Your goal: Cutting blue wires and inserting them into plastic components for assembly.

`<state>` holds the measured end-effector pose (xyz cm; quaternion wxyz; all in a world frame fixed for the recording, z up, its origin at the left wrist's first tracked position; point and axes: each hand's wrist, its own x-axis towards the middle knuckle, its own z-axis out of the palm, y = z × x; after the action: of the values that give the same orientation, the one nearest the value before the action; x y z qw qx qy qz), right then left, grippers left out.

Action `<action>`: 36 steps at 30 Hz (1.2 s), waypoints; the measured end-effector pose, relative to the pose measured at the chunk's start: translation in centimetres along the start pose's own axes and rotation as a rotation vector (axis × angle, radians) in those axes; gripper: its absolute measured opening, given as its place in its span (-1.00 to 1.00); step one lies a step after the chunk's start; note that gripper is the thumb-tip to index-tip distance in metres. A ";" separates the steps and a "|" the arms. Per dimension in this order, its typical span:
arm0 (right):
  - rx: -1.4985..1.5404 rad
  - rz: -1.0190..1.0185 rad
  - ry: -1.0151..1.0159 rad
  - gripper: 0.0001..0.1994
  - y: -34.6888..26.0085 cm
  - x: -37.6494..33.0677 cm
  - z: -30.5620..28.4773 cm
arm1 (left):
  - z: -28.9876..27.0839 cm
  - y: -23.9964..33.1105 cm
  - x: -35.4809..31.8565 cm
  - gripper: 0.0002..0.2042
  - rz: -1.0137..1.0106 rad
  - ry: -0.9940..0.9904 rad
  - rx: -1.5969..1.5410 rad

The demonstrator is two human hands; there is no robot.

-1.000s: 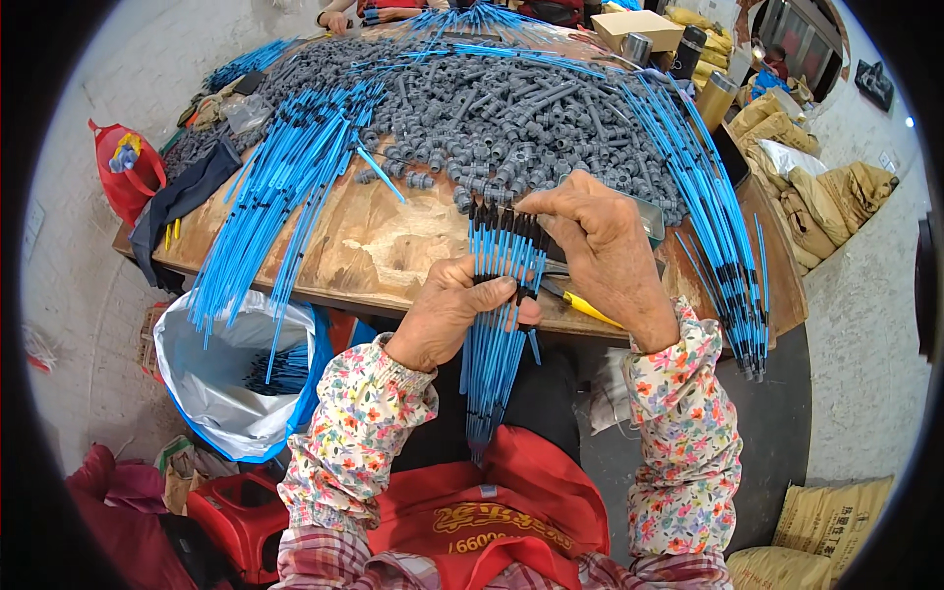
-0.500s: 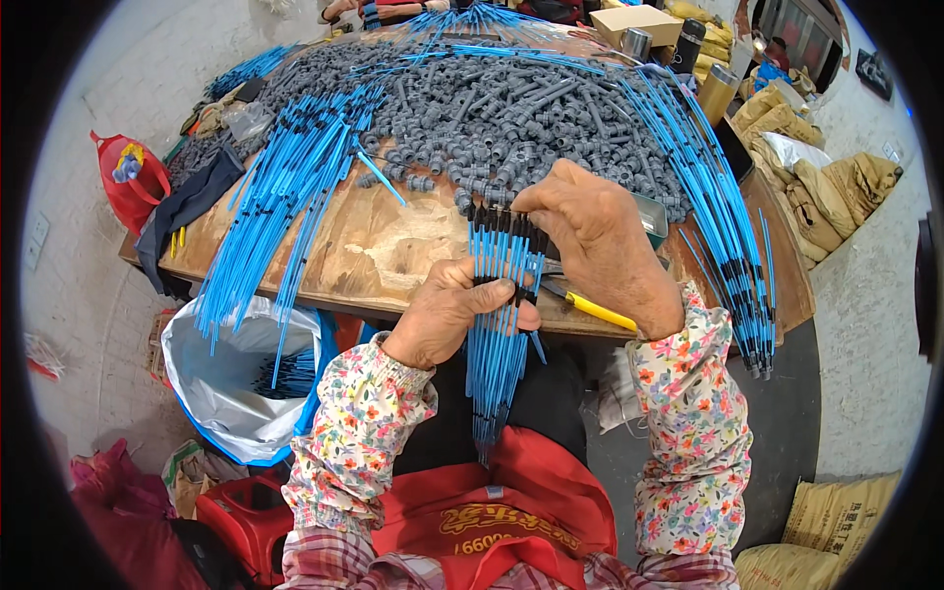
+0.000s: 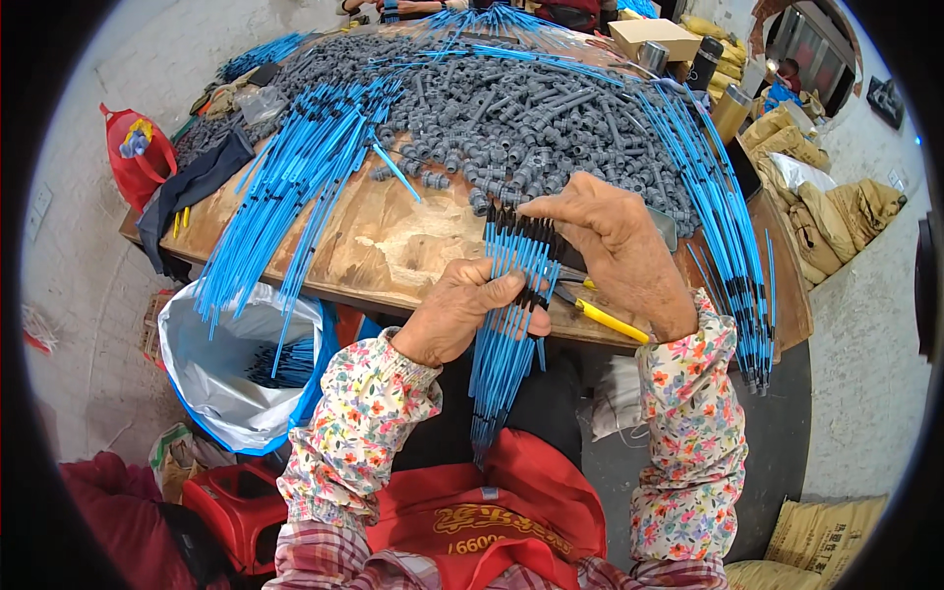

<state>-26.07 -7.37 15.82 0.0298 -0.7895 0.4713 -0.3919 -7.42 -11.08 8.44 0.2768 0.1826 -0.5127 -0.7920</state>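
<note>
My left hand is closed around a fanned bundle of thin blue rods, its thumb lying across them. The rods have black ends at the top, with more black bands lower down, and they narrow to a point over my lap. My right hand is closed at the top right of the bundle, thumb and forefinger pinching at the black ends. Just below my right hand, a cutting tool with yellow handles rests at the table edge, its head partly hidden.
Grey ribbed plastic fittings are heaped across the wooden table. Blue rods hang over the left edge, and more rods lie at the right. A silver-lined blue bag stands below left. Cups and a cardboard box sit at the far right.
The view has shifted slightly. The bundle leans a little more, its black ends further right, and my right hand stays pinched at them.
</note>
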 end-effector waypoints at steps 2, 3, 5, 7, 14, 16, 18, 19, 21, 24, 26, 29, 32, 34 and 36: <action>0.023 0.038 -0.008 -0.77 -0.1 -0.1 0.1 | 0.0 -0.1 0.0 -0.69 -0.005 0.008 -0.003; 0.035 0.057 -0.012 -0.78 -0.1 -0.2 0.1 | 0.0 -0.1 0.0 -0.69 -0.007 0.012 -0.004; 0.016 0.058 0.000 -0.79 -0.3 -0.2 0.1 | 0.0 -0.1 0.0 -0.69 -0.006 0.014 -0.003; -0.022 0.058 0.022 -0.82 -0.4 -0.2 0.1 | 0.1 0.0 0.0 -0.69 0.000 0.017 -0.001; -0.006 0.036 0.026 -0.79 -0.2 -0.4 0.1 | 0.5 0.2 -0.1 -0.71 -0.018 0.035 -0.015; 0.012 0.028 0.018 -0.77 -0.2 -0.3 0.0 | 0.5 0.2 -0.1 -0.71 -0.027 0.040 -0.021; 0.015 0.030 0.021 -0.76 -0.2 -0.3 0.1 | 0.3 0.1 -0.1 -0.72 -0.017 0.022 -0.013; 0.017 0.031 0.022 -0.76 -0.1 -0.3 0.2 | 0.2 0.1 -0.1 -0.73 -0.013 0.014 -0.010; 0.028 0.037 0.014 -0.77 -0.1 -0.3 0.1 | 0.2 -0.1 0.0 -0.73 -0.020 0.017 -0.015; 0.045 0.041 -0.001 -0.77 -0.2 -0.2 -0.1 | 0.2 -0.1 0.0 -0.73 -0.026 0.022 -0.022; 0.100 0.044 -0.009 -0.78 -0.2 -0.2 -0.3 | 0.1 -0.1 -0.1 -0.72 -0.031 0.010 -0.021; 0.156 0.052 -0.012 -0.79 -0.1 -0.3 -0.3 | 0.1 -0.1 -0.1 -0.71 -0.028 -0.002 -0.023; 0.214 0.066 -0.011 -0.80 -0.1 -0.3 0.0 | 0.1 -0.1 -0.1 -0.70 -0.014 -0.015 -0.029; 0.249 0.073 0.020 -0.79 0.0 -0.3 0.5 | 0.1 -0.1 0.0 -0.70 -0.022 -0.010 -0.020; 0.266 0.076 0.037 -0.79 0.1 -0.3 0.5 | 0.1 0.0 0.1 -0.70 -0.026 -0.008 -0.014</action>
<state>-25.85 -7.35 15.25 0.1406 -0.7528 0.4453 -0.4639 -7.59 -11.04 8.46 0.2657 0.1844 -0.5056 -0.7999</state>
